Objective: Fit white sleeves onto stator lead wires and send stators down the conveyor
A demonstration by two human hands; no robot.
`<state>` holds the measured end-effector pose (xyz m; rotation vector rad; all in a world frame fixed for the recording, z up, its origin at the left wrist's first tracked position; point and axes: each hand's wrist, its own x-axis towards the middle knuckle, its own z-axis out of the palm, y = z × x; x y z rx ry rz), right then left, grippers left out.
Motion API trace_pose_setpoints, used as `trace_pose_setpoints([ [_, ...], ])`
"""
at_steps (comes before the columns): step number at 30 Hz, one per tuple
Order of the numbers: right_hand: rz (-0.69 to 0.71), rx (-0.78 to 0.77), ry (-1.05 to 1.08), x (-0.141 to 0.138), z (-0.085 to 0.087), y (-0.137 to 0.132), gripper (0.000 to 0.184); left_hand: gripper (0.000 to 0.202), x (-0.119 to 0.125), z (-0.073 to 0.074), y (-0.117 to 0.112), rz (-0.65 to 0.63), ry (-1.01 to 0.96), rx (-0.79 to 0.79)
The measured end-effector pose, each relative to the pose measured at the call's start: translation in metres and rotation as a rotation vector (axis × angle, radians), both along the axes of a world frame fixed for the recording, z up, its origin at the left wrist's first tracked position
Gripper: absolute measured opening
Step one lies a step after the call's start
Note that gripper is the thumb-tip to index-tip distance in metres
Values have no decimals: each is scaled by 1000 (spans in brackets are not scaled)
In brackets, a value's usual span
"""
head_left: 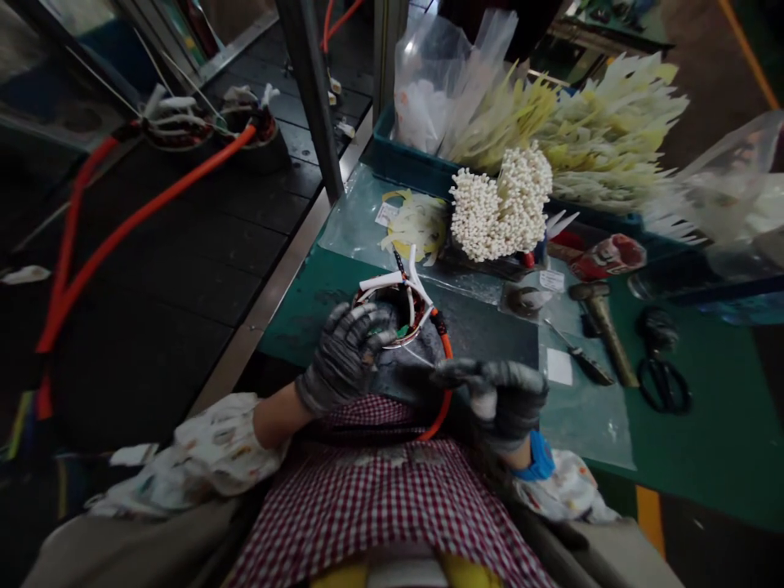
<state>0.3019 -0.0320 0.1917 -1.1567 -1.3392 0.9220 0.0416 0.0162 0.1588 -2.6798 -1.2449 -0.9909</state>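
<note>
My left hand [344, 358], in a dark grey glove, grips the rim of a round wound motor coil [404, 314] at the near edge of the green table [704, 441]. White sleeves and an orange cable [446, 384] stick out of the coil. My right hand [499, 392], gloved too, is closed with its fingertips pinched on a thin pale strand that runs toward the coil; what the strand is I cannot make out. Both hands are close above my checked apron.
A bundle of white tube ends [502, 204] and pale yellow ties [588, 131] fill a teal bin [398, 159]. A hammer [603, 327], scissors [661, 367] and a small tool [579, 355] lie right. On the dark conveyor [184, 245] left, more coils [245, 135] trail orange cables.
</note>
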Motion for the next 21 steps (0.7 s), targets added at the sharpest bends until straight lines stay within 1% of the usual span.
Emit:
trace_pose_setpoints([
  [2, 186, -80, -2, 2, -5, -10, 36, 35, 5, -10, 3, -2, -40, 3],
  [3, 263, -117, -17, 2, -9, -10, 31, 34, 7, -14, 7, -29, -51, 8],
  [4, 304, -133, -54, 1, -12, -7, 24, 29, 7, -18, 12, -65, -59, 14],
  [5, 312, -126, -117, 0, -15, -1, 19, 23, 7, -22, 18, -92, -63, 16],
  [6, 305, -101, -195, -2, -17, 7, 21, 18, 7, -24, 23, -103, -66, 9],
  [9, 211, 14, -401, -9, -18, 41, 27, 16, 7, -26, 33, -77, -72, -72],
  [10, 193, 31, -454, -12, -16, 53, 28, 17, 7, -25, 34, -77, -90, -89],
  [12, 203, 17, -586, -17, -8, 72, 29, 16, 9, -21, 33, -91, -147, -79],
  [14, 244, -1, -749, -22, 1, 86, 30, 11, 11, -17, 32, -102, -202, -36],
  [15, 276, -8, -796, -25, 5, 91, 30, 10, 13, -15, 32, -103, -219, -16],
  [16, 306, -16, -794, -28, 7, 94, 29, 8, 14, -13, 32, -107, -234, 9],
  [17, 322, -25, -746, -30, 9, 96, 28, 7, 15, -11, 32, -111, -248, 31],
  [18, 319, -38, -660, -32, 10, 97, 27, 7, 16, -10, 33, -119, -258, 46],
  [21, 298, -122, -309, -30, 11, 97, 25, 8, 16, -8, 35, -142, -256, 42],
])
